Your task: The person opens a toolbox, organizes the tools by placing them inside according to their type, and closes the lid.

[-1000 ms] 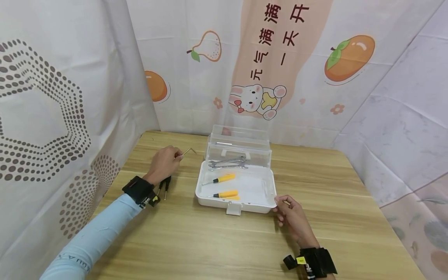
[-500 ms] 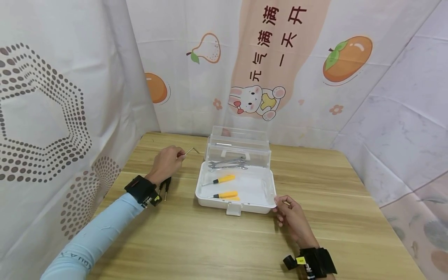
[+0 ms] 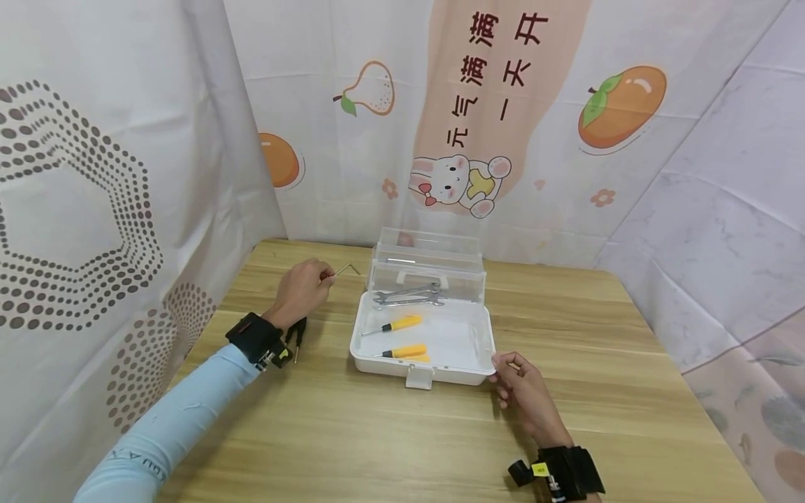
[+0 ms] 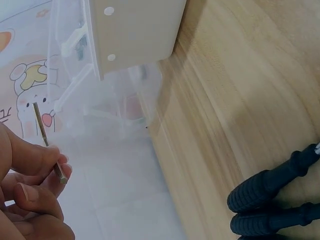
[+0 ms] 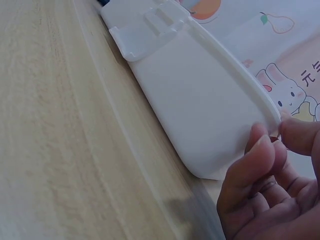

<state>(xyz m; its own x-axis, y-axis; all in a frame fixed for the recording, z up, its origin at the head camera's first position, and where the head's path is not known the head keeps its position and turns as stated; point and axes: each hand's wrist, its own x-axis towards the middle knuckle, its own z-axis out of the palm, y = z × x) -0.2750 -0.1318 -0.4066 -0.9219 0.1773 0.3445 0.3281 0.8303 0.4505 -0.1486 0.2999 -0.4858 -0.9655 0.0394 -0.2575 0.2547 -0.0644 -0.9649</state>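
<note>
My left hand (image 3: 303, 290) pinches a small L-shaped hex key (image 4: 40, 122) between thumb and fingers, over the table to the left of the toolbox. In the head view the hex key's bent end points towards the box. The white toolbox (image 3: 377, 366) stands with its lid tipped back. My right hand (image 3: 527, 397) grips the box's front right corner, thumb on the rim and fingers curled below it, as the right wrist view shows. Inside the box lie silver wrenches (image 3: 411, 301) at the back and yellow-handled screwdrivers (image 3: 405, 322) in front.
Black-handled tools (image 4: 260, 190) with metal shafts lie on the wooden table (image 3: 352, 433), partly beneath my left wrist. The clear lid (image 3: 434, 244) leans back near the printed curtain (image 3: 339, 202). A latch (image 3: 420, 377) hangs down at the box's front.
My left hand has shifted slightly to the right with the hex key, bringing it a little closer to the toolbox. The right hand keeps its place at the box corner.
</note>
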